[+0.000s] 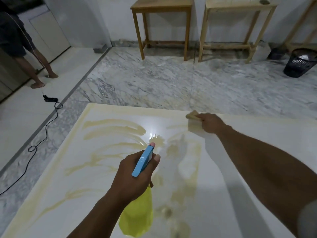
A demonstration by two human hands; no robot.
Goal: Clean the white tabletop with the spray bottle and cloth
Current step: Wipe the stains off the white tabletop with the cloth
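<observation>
One marble floor [137,79] fills the room, grey-veined, with a plain pale strip on the left. In front of me is one white tabletop [85,177]. It carries many yellowish smears, and one wet shining patch [154,138] lies near its middle. By the far wall stand two wooden tables [161,6], one darker and one lighter, and legs of a third piece show at the right edge. One other person [15,36] stands barefoot at the far left. One black basket [299,63] sits on the floor at the right. One black cable [42,134] runs along the floor on the left.

I hold one spray bottle [142,160], yellow body and blue head, over the near half of the tabletop. My left hand [133,176] has its fingers curled round the bottle's neck, with the pink nozzle pointing away from me toward the wet patch.

One cloth [193,115], beige, lies on the tabletop at its far edge. My right arm is stretched out straight, and my right hand [211,122] grips the cloth with closed fingers.
</observation>
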